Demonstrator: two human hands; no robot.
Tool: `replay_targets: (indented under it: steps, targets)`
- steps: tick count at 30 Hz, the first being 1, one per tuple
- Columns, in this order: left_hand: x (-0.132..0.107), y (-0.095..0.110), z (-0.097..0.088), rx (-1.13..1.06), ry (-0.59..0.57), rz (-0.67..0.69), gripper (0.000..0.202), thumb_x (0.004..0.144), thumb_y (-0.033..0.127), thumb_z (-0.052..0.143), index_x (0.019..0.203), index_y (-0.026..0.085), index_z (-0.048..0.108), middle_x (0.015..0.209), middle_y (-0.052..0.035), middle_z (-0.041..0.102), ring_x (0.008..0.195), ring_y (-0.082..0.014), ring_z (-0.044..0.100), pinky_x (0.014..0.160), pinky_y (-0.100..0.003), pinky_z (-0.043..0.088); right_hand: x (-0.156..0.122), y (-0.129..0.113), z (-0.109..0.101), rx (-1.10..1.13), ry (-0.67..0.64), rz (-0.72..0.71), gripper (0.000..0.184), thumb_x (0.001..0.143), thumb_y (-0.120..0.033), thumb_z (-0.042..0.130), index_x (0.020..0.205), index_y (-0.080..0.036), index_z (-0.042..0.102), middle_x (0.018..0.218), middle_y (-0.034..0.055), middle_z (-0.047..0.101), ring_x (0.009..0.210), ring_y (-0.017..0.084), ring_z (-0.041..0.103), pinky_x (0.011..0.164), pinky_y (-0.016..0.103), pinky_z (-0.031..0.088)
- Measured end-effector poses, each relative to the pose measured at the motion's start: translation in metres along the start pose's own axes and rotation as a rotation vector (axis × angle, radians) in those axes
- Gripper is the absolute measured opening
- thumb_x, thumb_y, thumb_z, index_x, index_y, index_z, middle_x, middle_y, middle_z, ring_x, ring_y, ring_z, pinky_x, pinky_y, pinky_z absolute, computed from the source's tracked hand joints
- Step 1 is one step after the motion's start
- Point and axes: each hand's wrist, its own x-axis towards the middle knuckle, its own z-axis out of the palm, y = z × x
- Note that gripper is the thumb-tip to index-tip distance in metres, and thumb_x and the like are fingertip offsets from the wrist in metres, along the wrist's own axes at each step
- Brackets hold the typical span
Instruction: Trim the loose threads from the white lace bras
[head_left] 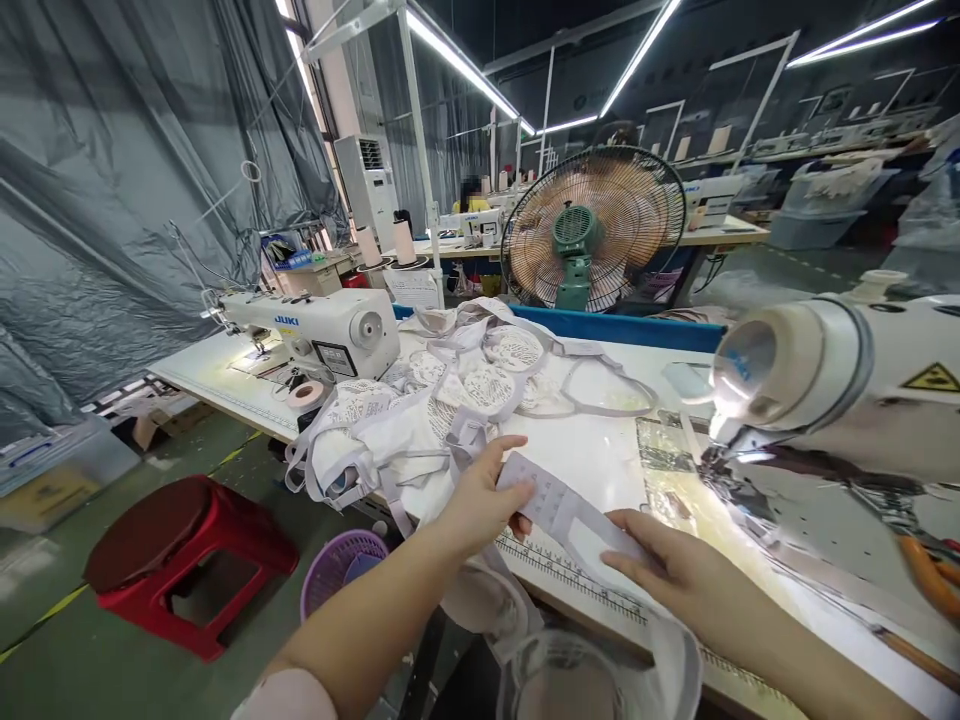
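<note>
A white bra is stretched between my hands, its back band (pixel 559 508) running over the table's front edge. My left hand (pixel 487 500) pinches the end of the band, where small rows of eyes show. Farther along the same band, my right hand (pixel 664 560) grips it between thumb and fingers. The bra's cups and straps hang down toward my lap, partly cut off by the bottom of the view. Just beyond my left hand lies a heap of white lace bras (pixel 480 385). To the right of my hands stands a sewing machine (pixel 810 370) with its needle area lit.
Orange-handled scissors (pixel 930 575) lie at the right. A second sewing machine (pixel 337 330) stands at the left, near a tape roll (pixel 305 394). A fan (pixel 577 235) is behind the blue table edging (pixel 622 328). Below left are a red stool (pixel 191 550) and purple basket (pixel 319 580).
</note>
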Motion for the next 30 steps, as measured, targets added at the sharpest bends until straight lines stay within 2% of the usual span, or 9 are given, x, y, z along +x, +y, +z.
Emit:
replay_targets:
  steps: [2,4,7,10,13,17,21,25,30]
  targets:
    - [0.003,-0.007,-0.004,0.179,-0.011,0.011,0.053,0.076,0.028,0.058,0.126,0.023,0.041,0.081,0.0017,0.056,0.044,-0.0061,0.052,0.043,-0.021,0.046,0.004,0.010,0.007,-0.154,0.073,-0.009,0.033,0.081,-0.048,0.046,0.103,-0.026,0.057,0.091,0.0049,0.068,0.081,0.025,0.063,0.067,0.035,0.050]
    - [0.006,-0.018,-0.008,0.512,-0.037,0.089,0.035,0.079,0.019,0.050,0.114,0.020,0.056,0.085,-0.0021,0.059,0.059,-0.0112,0.058,0.058,-0.028,0.052,0.004,0.019,0.013,-0.347,0.140,-0.030,0.038,0.078,-0.042,0.052,0.110,-0.023,0.056,0.094,0.0077,0.068,0.082,0.027,0.064,0.066,0.037,0.050]
    - [0.006,-0.032,-0.009,1.104,-0.048,0.288,0.022,0.080,0.015,0.051,0.094,0.018,0.067,0.097,-0.0093,0.061,0.091,-0.0233,0.059,0.080,-0.041,0.049,0.004,0.026,0.019,-0.617,0.183,-0.106,0.046,0.075,-0.038,0.059,0.116,-0.018,0.056,0.088,0.0085,0.067,0.074,0.027,0.064,0.059,0.037,0.050]
    - [0.006,-0.042,-0.008,1.394,-0.181,0.564,0.020,0.081,0.023,0.055,0.096,0.017,0.067,0.126,-0.0140,0.050,0.116,-0.0292,0.046,0.094,-0.046,0.041,0.005,0.026,0.023,-0.736,0.191,-0.154,0.051,0.074,-0.041,0.063,0.118,-0.015,0.056,0.082,0.0071,0.065,0.066,0.026,0.064,0.055,0.036,0.049]
    - [0.005,-0.048,-0.007,1.439,-0.402,0.816,0.023,0.087,0.024,0.047,0.102,0.018,0.063,0.128,-0.0080,0.053,0.124,-0.0246,0.041,0.105,-0.043,0.031,0.006,0.026,0.023,-0.744,0.230,-0.173,0.055,0.071,-0.044,0.066,0.117,-0.014,0.056,0.083,0.0076,0.064,0.066,0.025,0.064,0.054,0.035,0.050]
    - [0.003,-0.051,-0.008,1.492,-0.430,0.768,0.026,0.090,0.023,0.043,0.108,0.019,0.061,0.122,-0.0044,0.058,0.115,-0.0229,0.050,0.096,-0.043,0.040,-0.002,0.036,0.015,-0.667,0.358,-0.251,0.051,0.077,-0.051,0.056,0.111,-0.013,0.059,0.090,0.0119,0.063,0.074,0.026,0.064,0.060,0.037,0.051]
    - [0.003,-0.054,-0.011,1.468,-0.454,0.802,0.028,0.088,0.019,0.046,0.112,0.013,0.059,0.122,-0.0071,0.059,0.110,-0.0187,0.053,0.097,-0.034,0.040,-0.032,0.064,-0.005,-0.546,0.521,0.017,0.041,0.083,-0.055,0.038,0.085,-0.021,0.062,0.089,0.0120,0.065,0.079,0.029,0.063,0.067,0.044,0.049]
    - [0.005,-0.054,-0.011,1.453,-0.480,0.864,0.029,0.086,0.014,0.045,0.110,0.008,0.061,0.117,-0.0078,0.062,0.103,-0.0163,0.056,0.100,-0.029,0.038,-0.063,0.083,-0.013,-0.469,0.418,0.289,0.043,0.079,-0.057,0.035,0.077,-0.022,0.060,0.086,0.0134,0.065,0.081,0.031,0.061,0.067,0.046,0.048]
    - [-0.002,-0.044,-0.008,1.513,-0.509,0.852,0.030,0.084,0.012,0.047,0.110,0.009,0.062,0.118,-0.0081,0.062,0.099,-0.0188,0.056,0.096,-0.030,0.042,-0.057,0.075,-0.002,-0.398,0.363,0.366,0.041,0.076,-0.058,0.037,0.080,-0.023,0.057,0.091,0.0129,0.062,0.085,0.030,0.059,0.068,0.043,0.047]
